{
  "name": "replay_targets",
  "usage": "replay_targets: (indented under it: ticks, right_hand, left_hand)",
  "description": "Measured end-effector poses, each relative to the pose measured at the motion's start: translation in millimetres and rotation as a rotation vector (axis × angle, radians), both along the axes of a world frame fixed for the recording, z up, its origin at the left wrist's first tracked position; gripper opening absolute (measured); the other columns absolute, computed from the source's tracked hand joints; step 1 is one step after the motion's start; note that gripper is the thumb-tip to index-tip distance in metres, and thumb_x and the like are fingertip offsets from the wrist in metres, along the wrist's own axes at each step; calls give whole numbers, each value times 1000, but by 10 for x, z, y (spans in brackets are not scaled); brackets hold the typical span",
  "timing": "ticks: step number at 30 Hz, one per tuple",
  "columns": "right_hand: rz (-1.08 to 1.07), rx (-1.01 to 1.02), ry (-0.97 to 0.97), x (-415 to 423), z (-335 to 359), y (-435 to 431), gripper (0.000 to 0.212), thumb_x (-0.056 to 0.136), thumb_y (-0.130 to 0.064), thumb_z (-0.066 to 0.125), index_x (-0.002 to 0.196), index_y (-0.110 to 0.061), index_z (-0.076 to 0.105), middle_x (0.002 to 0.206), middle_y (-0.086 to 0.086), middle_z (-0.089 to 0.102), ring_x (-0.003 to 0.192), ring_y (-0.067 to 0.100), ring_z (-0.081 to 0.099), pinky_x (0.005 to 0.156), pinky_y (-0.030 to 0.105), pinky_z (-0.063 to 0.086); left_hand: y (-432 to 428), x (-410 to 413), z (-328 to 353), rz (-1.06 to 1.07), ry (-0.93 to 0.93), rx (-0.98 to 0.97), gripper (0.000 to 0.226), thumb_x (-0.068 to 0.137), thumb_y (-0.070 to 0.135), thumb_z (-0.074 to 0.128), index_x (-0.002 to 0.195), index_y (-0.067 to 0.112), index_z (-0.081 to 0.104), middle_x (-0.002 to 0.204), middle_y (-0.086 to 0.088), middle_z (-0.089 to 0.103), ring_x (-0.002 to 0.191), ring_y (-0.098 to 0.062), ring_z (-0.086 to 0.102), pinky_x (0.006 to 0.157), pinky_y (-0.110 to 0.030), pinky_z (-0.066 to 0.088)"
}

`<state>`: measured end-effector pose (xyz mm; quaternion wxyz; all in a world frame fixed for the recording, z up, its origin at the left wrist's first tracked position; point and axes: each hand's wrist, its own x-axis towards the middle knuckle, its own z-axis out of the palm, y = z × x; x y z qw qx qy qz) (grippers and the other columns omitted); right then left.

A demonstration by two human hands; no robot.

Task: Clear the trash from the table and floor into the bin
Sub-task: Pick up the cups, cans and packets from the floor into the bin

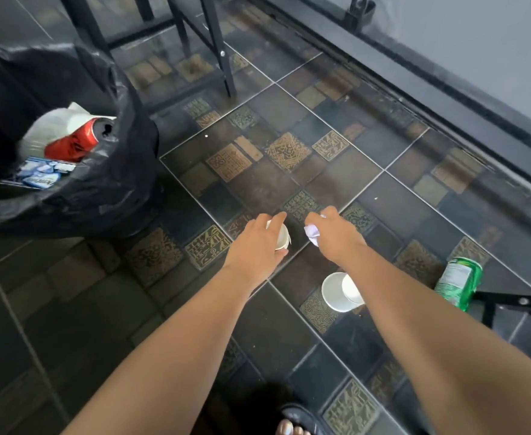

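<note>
My left hand is wrapped around a white paper cup low over the floor tiles. Just to its right, my right hand is closed on a crumpled white paper. A second white paper cup lies on its side on the floor under my right forearm. A green can lies on the floor at the right. The bin, lined with a black bag, stands at the left and holds a red can, white plastic and a blue wrapper.
Black metal table legs stand on the floor at the top. Another black metal bar juts in at the right beside the green can. A dark skirting and grey wall run along the upper right. My sandalled foot shows at the bottom.
</note>
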<state>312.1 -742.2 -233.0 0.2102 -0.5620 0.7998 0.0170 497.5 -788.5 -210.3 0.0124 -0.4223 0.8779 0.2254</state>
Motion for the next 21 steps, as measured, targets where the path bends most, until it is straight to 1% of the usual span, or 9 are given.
replay_targets:
  ticks: [2,4,6,8,10,14,18,20,21]
  right_hand:
    - [-59,-67,-51,-32,70,-84,23,88,-9,49,94,-31,48,117,1,40,90,32,53,82,42,49]
    - [-110,-142,-151,-18,182,-203,37,89,-10,49,99,-45,45,114,-2,41,93,25,50,86,39,47]
    - [-189,-258,-270,39,312,-328,45,87,-7,50,99,-50,51,115,3,44,96,27,55,91,40,47]
    - [-240,-356,-309,106,478,-442,39,87,-9,54,112,-39,58,123,7,45,92,29,59,91,34,46]
    - [-259,-444,-323,216,684,-596,34,89,-14,58,120,-29,58,125,8,45,88,25,58,85,28,45]
    - [-226,-668,-393,598,1160,-958,33,90,-21,61,121,-28,55,126,6,48,86,19,58,75,23,38]
    - [-153,-848,-459,1122,1583,-1279,32,91,-31,61,121,-28,54,127,4,49,88,17,61,67,19,39]
    - [-108,-914,-517,1399,1742,-1439,33,90,-31,61,122,-27,54,129,3,49,97,15,60,70,11,40]
    - [-90,-931,-550,1537,1802,-1513,33,91,-30,61,123,-26,54,129,3,49,102,14,58,73,12,43]
  left_hand:
    - [-54,34,86,37,45,-19,73,95,34,62,155,20,24,144,-8,42,128,-28,44,101,-38,43]
    - [-106,70,213,126,149,-37,72,92,30,67,151,17,29,143,-8,44,127,-28,46,98,-37,43]
    - [-162,108,367,218,266,-108,65,89,27,72,143,12,39,139,-9,48,123,-28,50,93,-34,45]
    - [-229,156,542,281,365,-196,59,86,25,75,134,9,45,136,-9,50,117,-28,54,86,-29,46]
    - [-310,227,732,322,474,-270,56,85,24,77,130,9,48,135,-8,49,114,-27,54,83,-30,47]
    - [-480,468,1123,416,673,-399,54,89,26,72,133,7,48,136,-10,47,118,-27,51,89,-34,48]
    - [-625,826,1449,563,759,-462,59,91,29,69,140,11,43,139,-8,46,122,-20,48,95,-25,42]
    - [-701,1031,1591,588,784,-569,59,91,27,68,142,13,43,139,-11,47,124,-21,47,96,-23,39]
    - [-739,1139,1652,587,772,-637,58,92,25,67,144,14,44,139,-13,47,125,-23,47,97,-24,39]
